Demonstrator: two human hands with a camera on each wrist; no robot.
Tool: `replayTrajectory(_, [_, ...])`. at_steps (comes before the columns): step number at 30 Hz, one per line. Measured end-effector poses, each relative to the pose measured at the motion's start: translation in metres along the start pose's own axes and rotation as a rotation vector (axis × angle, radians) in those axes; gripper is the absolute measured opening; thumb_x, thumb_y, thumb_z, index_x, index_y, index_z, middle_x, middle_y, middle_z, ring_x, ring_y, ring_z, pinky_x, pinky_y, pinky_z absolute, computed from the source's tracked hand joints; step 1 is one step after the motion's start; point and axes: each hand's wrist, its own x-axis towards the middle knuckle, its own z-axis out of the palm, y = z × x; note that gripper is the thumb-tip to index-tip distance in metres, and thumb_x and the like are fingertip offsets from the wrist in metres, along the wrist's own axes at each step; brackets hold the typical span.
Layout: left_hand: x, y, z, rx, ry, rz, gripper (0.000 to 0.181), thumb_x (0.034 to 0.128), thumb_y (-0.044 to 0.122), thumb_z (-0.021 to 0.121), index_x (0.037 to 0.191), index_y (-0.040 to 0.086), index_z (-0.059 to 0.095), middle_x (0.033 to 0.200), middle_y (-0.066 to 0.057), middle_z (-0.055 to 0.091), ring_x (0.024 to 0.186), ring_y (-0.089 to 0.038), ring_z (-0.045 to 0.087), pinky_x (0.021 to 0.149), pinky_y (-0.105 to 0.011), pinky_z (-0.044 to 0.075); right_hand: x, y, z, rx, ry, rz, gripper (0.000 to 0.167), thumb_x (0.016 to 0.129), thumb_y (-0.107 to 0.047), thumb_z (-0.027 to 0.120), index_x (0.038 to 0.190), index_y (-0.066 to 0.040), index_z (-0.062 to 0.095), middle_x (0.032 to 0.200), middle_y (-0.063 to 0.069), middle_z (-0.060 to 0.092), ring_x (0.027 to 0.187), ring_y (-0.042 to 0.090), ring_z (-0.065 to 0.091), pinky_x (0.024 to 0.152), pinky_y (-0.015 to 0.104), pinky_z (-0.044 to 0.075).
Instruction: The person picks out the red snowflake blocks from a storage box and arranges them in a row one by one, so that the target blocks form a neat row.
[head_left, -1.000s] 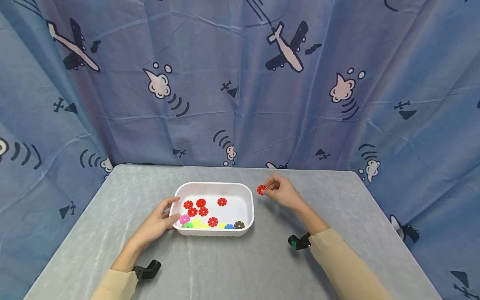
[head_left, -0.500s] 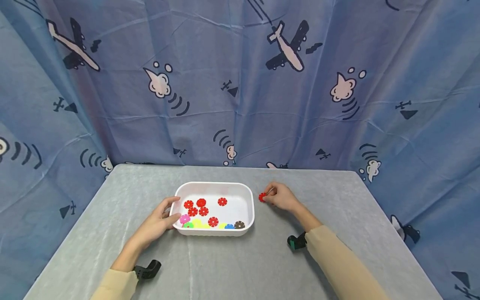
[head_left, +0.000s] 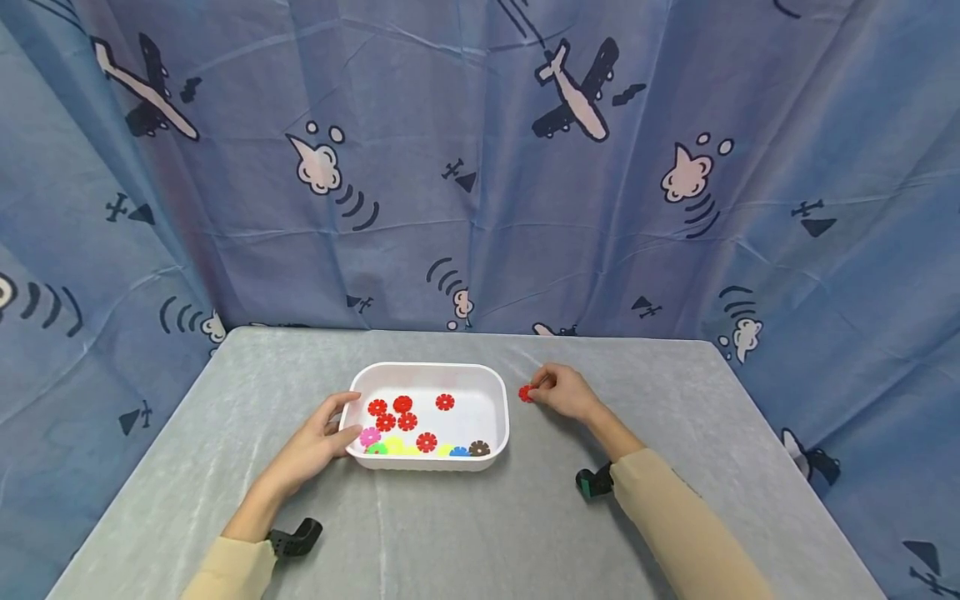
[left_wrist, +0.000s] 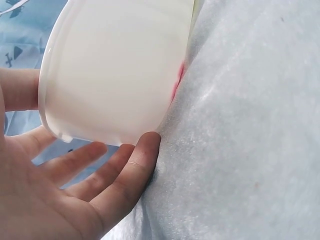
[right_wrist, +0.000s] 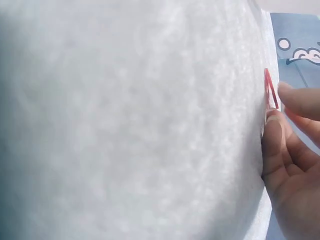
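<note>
A white plastic tray holds several flower-shaped notched discs. My left hand grips its left end at the rim. In the left wrist view, fingers press the tray's pale outer wall. Right of the tray, my right hand pinches a red notched disc by its near edge, down at the table. The right wrist view has thin red edges in a narrow wedge by the fingertips; whether that is one disc or two, I cannot tell.
In the tray, red discs sit left and centre, with a pink disc, green disc, yellow discs, a blue disc and a brown disc along the near side. A blue patterned curtain hangs behind the grey table.
My right hand has lowered the red disc and come slightly nearer to me, then stayed almost still over the last half second. The left hand and tray have stayed in place.
</note>
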Motion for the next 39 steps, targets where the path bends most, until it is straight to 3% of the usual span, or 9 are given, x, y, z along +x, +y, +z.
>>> replayTrajectory(7, [0.001, 0.0, 0.0, -0.012, -0.003, 0.0, 0.056, 0.1022, 0.011, 0.06, 0.153, 0.009, 0.036, 0.159, -0.023, 0.031, 0.127, -0.035, 0.052, 0.082, -0.032, 0.055, -0.006, -0.001, -0.003, 0.082, 0.042, 0.044, 0.014, 0.093, -0.004, 0.069, 0.105, 0.003, 0.066, 0.085, 0.01, 0.064, 0.064, 0.017, 0.058, 0.056, 0.03, 0.051])
replayTrajectory(11, [0.0, 0.0, -0.001, -0.008, -0.003, 0.007, 0.056, 0.1023, 0.012, 0.06, 0.153, 0.009, 0.036, 0.159, -0.024, 0.03, 0.127, -0.035, 0.052, 0.082, -0.032, 0.055, -0.007, -0.009, -0.006, 0.086, 0.056, 0.007, 0.013, 0.094, -0.007, 0.07, 0.104, 0.001, 0.067, 0.086, 0.01, 0.065, 0.063, 0.019, 0.058, 0.056, 0.031, 0.051])
replayTrajectory(18, [0.0, 0.001, -0.002, -0.008, -0.004, 0.005, 0.056, 0.1027, 0.012, 0.059, 0.153, 0.009, 0.035, 0.159, -0.024, 0.03, 0.126, -0.034, 0.053, 0.083, -0.031, 0.055, -0.012, -0.045, -0.009, 0.075, 0.114, -0.11, 0.013, 0.094, -0.011, 0.073, 0.102, -0.002, 0.07, 0.091, 0.009, 0.069, 0.076, 0.019, 0.061, 0.063, 0.029, 0.052])
replayTrajectory(26, [0.001, 0.0, -0.002, 0.0, -0.003, 0.008, 0.055, 0.1027, 0.012, 0.059, 0.153, 0.009, 0.036, 0.159, -0.024, 0.029, 0.124, -0.034, 0.055, 0.082, -0.031, 0.055, -0.026, -0.083, -0.004, 0.184, 0.13, -0.133, 0.012, 0.094, -0.011, 0.072, 0.103, -0.003, 0.071, 0.093, 0.009, 0.069, 0.08, 0.022, 0.062, 0.067, 0.032, 0.054])
replayTrajectory(33, [0.0, 0.0, -0.002, 0.004, -0.003, 0.003, 0.056, 0.1023, 0.013, 0.06, 0.153, 0.01, 0.036, 0.16, -0.024, 0.028, 0.125, -0.034, 0.054, 0.082, -0.032, 0.055, -0.034, -0.11, 0.009, 0.3, 0.049, -0.146, 0.014, 0.094, -0.01, 0.074, 0.104, -0.001, 0.07, 0.093, 0.01, 0.069, 0.08, 0.026, 0.063, 0.073, 0.05, 0.058])
replayTrajectory(39, [0.0, 0.0, -0.001, -0.004, -0.005, 0.011, 0.056, 0.1022, 0.012, 0.06, 0.153, 0.009, 0.036, 0.16, -0.024, 0.028, 0.126, -0.033, 0.053, 0.081, -0.031, 0.055, -0.035, -0.122, 0.029, 0.309, -0.024, -0.213, 0.014, 0.093, -0.011, 0.074, 0.101, 0.0, 0.071, 0.089, 0.009, 0.068, 0.078, 0.027, 0.064, 0.07, 0.042, 0.058])
